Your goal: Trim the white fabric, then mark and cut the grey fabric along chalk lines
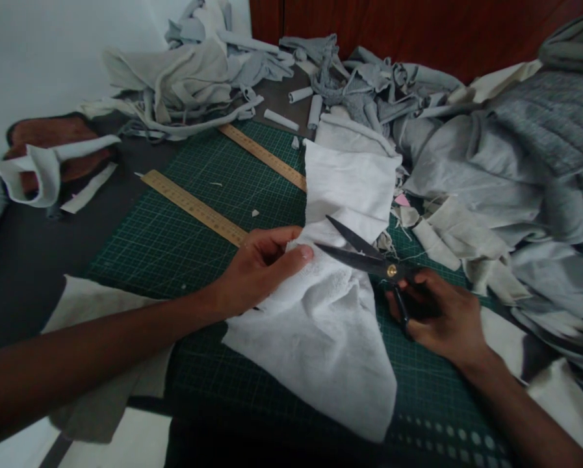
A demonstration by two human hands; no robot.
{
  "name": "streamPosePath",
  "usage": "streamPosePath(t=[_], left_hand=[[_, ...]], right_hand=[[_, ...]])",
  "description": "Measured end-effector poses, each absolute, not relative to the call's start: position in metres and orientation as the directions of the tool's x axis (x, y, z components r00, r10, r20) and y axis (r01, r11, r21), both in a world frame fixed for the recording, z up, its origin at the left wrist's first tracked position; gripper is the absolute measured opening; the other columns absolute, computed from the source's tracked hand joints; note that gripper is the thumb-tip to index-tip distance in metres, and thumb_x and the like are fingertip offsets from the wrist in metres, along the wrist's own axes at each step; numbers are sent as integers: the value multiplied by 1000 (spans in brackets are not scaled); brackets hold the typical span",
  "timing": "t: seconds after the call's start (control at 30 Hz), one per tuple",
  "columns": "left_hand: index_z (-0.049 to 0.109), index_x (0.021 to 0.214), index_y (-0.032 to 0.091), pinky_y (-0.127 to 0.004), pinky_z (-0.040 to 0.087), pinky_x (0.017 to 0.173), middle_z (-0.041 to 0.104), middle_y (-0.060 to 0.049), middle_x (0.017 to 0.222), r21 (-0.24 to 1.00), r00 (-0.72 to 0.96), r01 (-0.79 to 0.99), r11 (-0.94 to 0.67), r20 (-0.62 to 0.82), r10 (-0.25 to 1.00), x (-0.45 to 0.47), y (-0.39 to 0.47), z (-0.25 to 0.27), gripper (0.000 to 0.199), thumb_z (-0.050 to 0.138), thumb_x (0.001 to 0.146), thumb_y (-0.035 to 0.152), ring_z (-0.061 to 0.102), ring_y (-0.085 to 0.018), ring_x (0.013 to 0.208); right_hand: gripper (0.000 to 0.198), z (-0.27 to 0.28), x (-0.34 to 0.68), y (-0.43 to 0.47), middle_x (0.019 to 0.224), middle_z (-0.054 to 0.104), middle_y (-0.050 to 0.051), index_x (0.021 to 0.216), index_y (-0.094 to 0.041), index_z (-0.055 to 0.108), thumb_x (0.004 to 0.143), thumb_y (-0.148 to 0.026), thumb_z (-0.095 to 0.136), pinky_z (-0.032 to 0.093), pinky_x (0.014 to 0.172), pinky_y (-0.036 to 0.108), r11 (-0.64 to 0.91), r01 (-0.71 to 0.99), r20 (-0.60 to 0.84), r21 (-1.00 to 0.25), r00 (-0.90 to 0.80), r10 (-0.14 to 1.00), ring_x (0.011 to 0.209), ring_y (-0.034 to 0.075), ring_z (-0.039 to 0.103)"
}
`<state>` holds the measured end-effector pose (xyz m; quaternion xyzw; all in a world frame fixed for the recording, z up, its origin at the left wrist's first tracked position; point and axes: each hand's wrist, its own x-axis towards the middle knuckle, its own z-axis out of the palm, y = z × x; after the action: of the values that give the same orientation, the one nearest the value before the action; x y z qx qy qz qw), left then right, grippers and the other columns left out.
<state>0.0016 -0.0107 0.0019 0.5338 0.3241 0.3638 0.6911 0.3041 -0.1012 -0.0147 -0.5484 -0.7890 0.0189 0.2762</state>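
Observation:
My left hand [266, 270] pinches the edge of a white piece of fabric [320, 344] between thumb and fingers. The lower part of this fabric hangs toward me over the green cutting mat [194, 247]. My right hand [442, 315] grips black scissors [369, 260] by the handles. Their blades are spread apart and point left, with the tips close to my left thumb. Another flat stretch of white cloth [349, 182] lies just beyond the blades; whether it joins the held fabric I cannot tell.
Two wooden rulers [194, 205] lie slantwise on the mat. Grey and white cloth scraps [184, 78] are heaped at the back, with a large grey pile [481, 149] on the right. A brown pad [52, 149] sits at left. A pale cloth piece [91, 305] lies under my left forearm.

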Motion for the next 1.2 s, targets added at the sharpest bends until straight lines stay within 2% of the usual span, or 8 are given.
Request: streamPosePath(t=[0.17, 0.43, 0.57, 0.67, 0.77, 0.93, 1.1, 1.2], left_hand=[[62, 72, 19, -20, 27, 38, 52, 4, 59, 981, 540, -145, 130, -32, 841, 0, -12, 7, 39, 79, 88, 50, 40, -8, 46], [59, 66, 18, -19, 25, 35, 50, 4, 59, 979, 571, -176, 106, 14, 821, -2, -10, 13, 47, 77, 91, 54, 37, -6, 45], [55, 64, 19, -18, 24, 34, 45, 5, 54, 983, 582, -164, 87, 25, 813, -3, -11, 14, 50, 71, 95, 53, 35, -5, 43], [50, 58, 19, -18, 18, 33, 36, 6, 48, 996, 565, -85, 38, 17, 825, -3, -11, 17, 55, 67, 96, 56, 30, -5, 38], [48, 57, 19, -17, 14, 33, 32, 6, 46, 997, 536, -41, -59, 72, 841, -3, -10, 18, 56, 63, 98, 54, 27, -4, 36], [46, 59, 19, -17, 18, 35, 41, 6, 50, 971, 557, -105, -214, 236, 796, -3, -10, 16, 49, 64, 100, 38, 35, -5, 40], [35, 57, 17, -17, 16, 37, 30, 7, 48, 947, 601, -162, -278, 318, 733, -5, -10, 14, 54, 64, 102, 26, 29, -2, 40], [33, 56, 17, -17, 16, 38, 29, 7, 48, 937, 609, -174, -301, 343, 715, -6, -10, 13, 56, 63, 102, 24, 28, -1, 40]], right_hand=[[19, -11, 301, -101, 75, 73, -4, 93, -25, 55, 82, -22, 71, 47, 44, 21, 364, 861, 395, -355, -215, 893, 47, 12, 64], [20, -10, 299, -102, 77, 74, -4, 93, -27, 57, 83, -20, 73, 51, 48, 22, 344, 858, 389, -382, -188, 902, 53, 14, 67], [20, -10, 299, -102, 74, 72, -5, 93, -27, 57, 81, -19, 71, 47, 45, 22, 324, 872, 382, -366, -176, 907, 48, 12, 63], [20, -10, 303, -103, 67, 66, -7, 93, -27, 57, 80, -20, 71, 44, 44, 23, 320, 892, 409, -319, -175, 896, 45, 12, 59], [19, -9, 311, -104, 63, 63, -7, 93, -27, 55, 83, -26, 71, 43, 44, 24, 320, 918, 458, -233, -187, 869, 44, 13, 58], [17, -3, 328, -103, 61, 64, -4, 92, -27, 56, 85, -34, 69, 40, 45, 27, 359, 932, 517, -59, -279, 809, 45, 15, 58], [17, 7, 337, -99, 58, 63, -4, 86, -27, 55, 86, -32, 71, 39, 41, 26, 456, 890, 562, 5, -379, 735, 42, 14, 56], [20, 13, 340, -97, 55, 60, -4, 83, -27, 54, 89, -32, 72, 39, 40, 24, 501, 865, 588, 22, -417, 693, 40, 13, 54]])
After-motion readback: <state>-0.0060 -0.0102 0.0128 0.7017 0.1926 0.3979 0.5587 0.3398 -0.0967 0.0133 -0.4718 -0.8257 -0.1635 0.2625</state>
